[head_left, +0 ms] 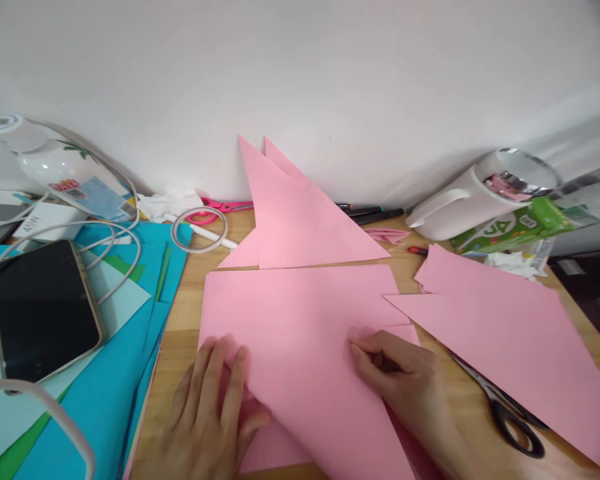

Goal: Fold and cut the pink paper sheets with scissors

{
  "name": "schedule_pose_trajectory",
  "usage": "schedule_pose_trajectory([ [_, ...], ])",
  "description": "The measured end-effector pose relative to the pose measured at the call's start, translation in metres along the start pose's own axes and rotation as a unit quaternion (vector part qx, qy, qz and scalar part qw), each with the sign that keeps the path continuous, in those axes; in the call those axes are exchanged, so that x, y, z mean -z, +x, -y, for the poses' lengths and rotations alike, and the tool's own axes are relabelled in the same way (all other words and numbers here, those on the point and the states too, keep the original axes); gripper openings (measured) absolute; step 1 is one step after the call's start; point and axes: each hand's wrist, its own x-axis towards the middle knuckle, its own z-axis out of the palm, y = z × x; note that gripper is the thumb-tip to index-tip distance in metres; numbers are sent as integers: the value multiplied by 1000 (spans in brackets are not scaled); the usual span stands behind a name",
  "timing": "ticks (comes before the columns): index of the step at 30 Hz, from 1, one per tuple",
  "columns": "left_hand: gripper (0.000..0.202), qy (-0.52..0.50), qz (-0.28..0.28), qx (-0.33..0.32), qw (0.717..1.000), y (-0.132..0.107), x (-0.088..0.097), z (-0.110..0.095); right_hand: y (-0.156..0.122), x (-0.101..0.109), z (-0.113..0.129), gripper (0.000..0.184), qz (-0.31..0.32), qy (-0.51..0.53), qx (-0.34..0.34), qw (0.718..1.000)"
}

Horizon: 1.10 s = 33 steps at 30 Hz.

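A large pink sheet of paper [300,347] lies in front of me over more pink paper, with a slanting edge running from beside my left hand down to the bottom of the view. My left hand [210,400] rests on its left side, palm down with fingers stretched out. On the right, my right hand [400,380] has thumb and forefinger pinched together at the pink paper's surface, the other fingers curled under. Behind the sheet, folded pink triangles [300,213] lean toward the wall.
To the right, pink paper pieces [510,333] partly cover black-handled scissors [517,427]. A white mug [460,200] and green packet [520,223] stand behind. At left are a phone [47,310], blue paper [115,373], cables and a bottle [75,173]. Pink scissors [230,206] and a tape roll [199,249] lie near the wall.
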Motion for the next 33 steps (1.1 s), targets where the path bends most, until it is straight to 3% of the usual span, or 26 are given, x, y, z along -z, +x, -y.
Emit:
schedule_pose_trajectory([
  [13, 58, -5, 2, 5, 1000, -3, -2, 0, 0, 1, 2, 20, 2, -11, -1, 1000],
  [21, 57, -21, 8, -10, 1000, -8, -3, 5, -2, 1, 2, 17, 39, -39, -20, 998],
  [26, 40, 17, 1, -9, 1000, 2, 6, 5, -1, 2, 0, 12, 61, -48, -46, 996],
  [30, 33, 43, -5, -5, 999, 22, 18, 6, 9, 10, 11, 10, 105, -127, -30, 986],
  [33, 32, 29, 70, 33, 997, 38, 30, 9, 21, 21, 28, 12, 199, -233, -51, 951],
])
